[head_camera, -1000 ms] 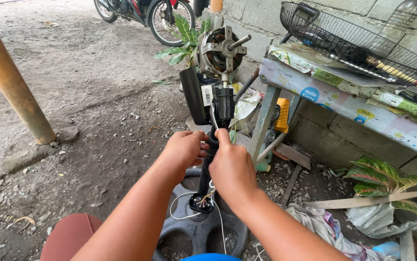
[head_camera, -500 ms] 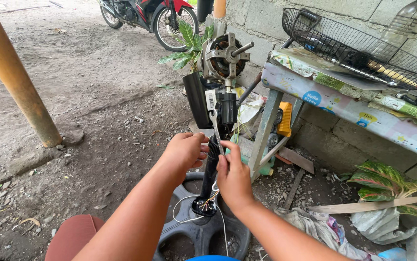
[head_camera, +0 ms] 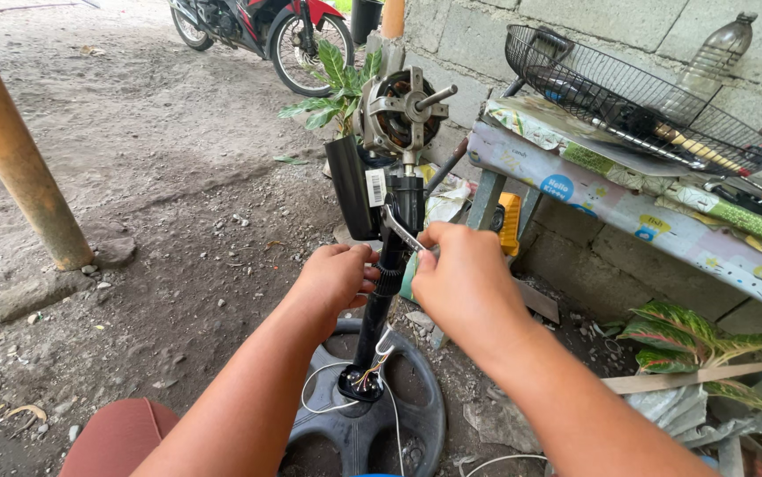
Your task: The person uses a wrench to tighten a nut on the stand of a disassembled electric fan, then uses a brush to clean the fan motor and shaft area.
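A stand fan with its cover off stands on the dirt in front of me. Its bare motor sits on top of a black pole that rises from a round dark base. My left hand grips the pole about halfway up. My right hand holds a small metal wrench against the pole's upper part. Coloured wires and a white cord spill out at the pole's foot.
A table with a patterned cover stands to the right, carrying a black wire fan guard and a plastic bottle. A yellow post rises at left. A motorcycle and a green plant are behind the fan.
My right hand has lifted from lower on the pole to its upper part, now with the wrench. The camera has moved closer and tilted. My left hand stays on the pole.
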